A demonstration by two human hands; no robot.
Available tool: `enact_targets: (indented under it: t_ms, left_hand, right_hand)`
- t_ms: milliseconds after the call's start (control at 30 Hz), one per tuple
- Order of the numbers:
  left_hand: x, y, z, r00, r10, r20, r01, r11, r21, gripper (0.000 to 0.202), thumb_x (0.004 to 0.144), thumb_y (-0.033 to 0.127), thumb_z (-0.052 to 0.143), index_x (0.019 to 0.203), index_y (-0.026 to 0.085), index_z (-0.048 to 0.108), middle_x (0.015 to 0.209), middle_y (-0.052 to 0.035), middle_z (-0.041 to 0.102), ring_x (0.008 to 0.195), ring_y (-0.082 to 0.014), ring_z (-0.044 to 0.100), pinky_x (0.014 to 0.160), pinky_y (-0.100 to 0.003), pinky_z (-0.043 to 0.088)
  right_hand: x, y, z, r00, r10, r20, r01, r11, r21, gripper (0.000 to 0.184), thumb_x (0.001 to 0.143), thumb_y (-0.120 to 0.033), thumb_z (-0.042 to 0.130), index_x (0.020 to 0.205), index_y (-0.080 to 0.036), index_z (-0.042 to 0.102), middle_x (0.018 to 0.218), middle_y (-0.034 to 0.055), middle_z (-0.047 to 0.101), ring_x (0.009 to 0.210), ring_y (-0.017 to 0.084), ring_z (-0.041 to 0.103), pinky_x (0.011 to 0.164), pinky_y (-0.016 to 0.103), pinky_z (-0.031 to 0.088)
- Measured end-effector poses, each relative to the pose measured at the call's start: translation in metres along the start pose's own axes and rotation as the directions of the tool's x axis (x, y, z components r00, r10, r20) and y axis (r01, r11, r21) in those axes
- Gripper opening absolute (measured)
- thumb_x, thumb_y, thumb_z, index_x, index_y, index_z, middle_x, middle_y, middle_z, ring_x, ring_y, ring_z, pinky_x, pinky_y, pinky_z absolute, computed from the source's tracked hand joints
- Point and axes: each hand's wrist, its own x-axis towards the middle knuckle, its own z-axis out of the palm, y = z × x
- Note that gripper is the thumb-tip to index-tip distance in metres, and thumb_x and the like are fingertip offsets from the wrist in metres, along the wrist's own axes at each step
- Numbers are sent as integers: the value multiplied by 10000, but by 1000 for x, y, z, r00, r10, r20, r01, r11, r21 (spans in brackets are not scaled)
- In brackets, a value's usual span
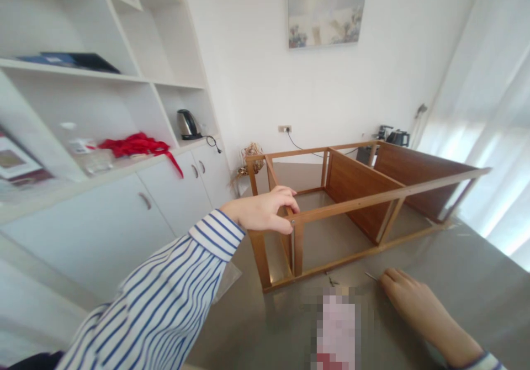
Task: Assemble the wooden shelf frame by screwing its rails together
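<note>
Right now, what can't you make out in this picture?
Head view:
A pixelated patch blots out whatever lies on the grey surface between the hands.
The thin metal piece by the right hand is too small to identify.
The left hand covers the corner joint of the brown wooden frame it grips.
Things on the white shelf at the left edge are blurred.

Bright window daylight, warped blurry edges
</note>
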Motion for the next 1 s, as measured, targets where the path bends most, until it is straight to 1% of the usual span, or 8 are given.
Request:
enact_targets:
  t_ms: [100, 200, 300, 400, 533, 667, 833, 1000]
  left_hand:
    - [0, 0, 0, 1000, 0, -11, 0, 1000, -9, 295, 691, 238, 692, 962, 167, 599, 1209, -98, 481, 1344, -266, 271, 1091, -379, 248]
    - [-1, 0, 1, 1000, 3, -25, -4, 1000, -18, 301, 689, 247, 700, 965, 168, 608, 1186, -99, 490, 1341, -268, 278, 1091, -381, 249]
    - [-1, 0, 2, 999, 9, -33, -10, 1000, -22, 312, 678, 241, 711, 964, 160, 615, 1163, -102, 501, 1334, -269, 291, 1087, -375, 256]
    - [-1, 0, 2, 999, 15, -42, -16, 1000, -27, 311, 676, 237, 714, 961, 162, 616, 1165, -101, 503, 1329, -262, 302, 1087, -373, 259]
    - [-1, 1, 2, 999, 10, -51, -11, 1000, -29, 308, 675, 236, 716, 957, 162, 616, 1162, -101, 507, 1325, -258, 304, 1090, -374, 257]
    - [-1, 0, 3, 998, 10, -57, -12, 999, -31, 302, 666, 230, 721, 943, 160, 625, 1142, -100, 511, 1315, -258, 319, 1086, -374, 265]
    - [-1, -2, 3, 998, 23, -62, -25, 999, -22, 311, 661, 250, 729, 945, 168, 633, 1135, -90, 510, 1303, -253, 332, 1082, -371, 274]
    - [-1, -2, 3, 998, 25, -64, -26, 999, -19, 313, 661, 243, 729, 948, 161, 637, 1129, -94, 509, 1302, -246, 331, 1084, -362, 268]
  right_hand:
    - [0, 0, 5, 999, -48, -25, 45, 994, -95, 267, 760, 36, 467, 808, -177, 621, 794, 75, 660, 704, 185, 652, 553, 251, 439]
    - [4, -4, -2, 997, -50, -54, 41, 987, -157, 231, 750, 21, 480, 785, -172, 602, 736, 71, 663, 643, 197, 651, 515, 265, 405]
    - [16, -19, -23, 993, -34, -110, 21, 993, -119, 125, 792, -88, 499, 744, -191, 550, 631, 29, 631, 567, 190, 633, 498, 271, 368]
    - [33, -46, -57, 973, -29, -228, 29, 1000, -2, 89, 809, -162, 498, 733, -207, 507, 626, 3, 600, 539, 163, 591, 531, 273, 369]
    - [60, -87, -105, 920, -54, -389, 135, 974, 183, 85, 879, -191, 455, 813, -197, 508, 709, 10, 572, 627, 152, 563, 606, 272, 391]
    - [82, -117, -137, 829, -32, -559, 199, 950, 241, 117, 912, -183, 434, 814, -184, 498, 702, 15, 547, 637, 154, 527, 603, 270, 387]
    - [98, -137, -157, 734, -51, -678, 258, 943, 209, 142, 909, -152, 456, 774, -172, 494, 671, 19, 524, 619, 151, 500, 578, 265, 378]
    - [99, -144, -165, 705, -73, -706, 287, 939, 190, 147, 904, -132, 469, 765, -163, 505, 666, 26, 522, 625, 149, 499, 575, 264, 376]
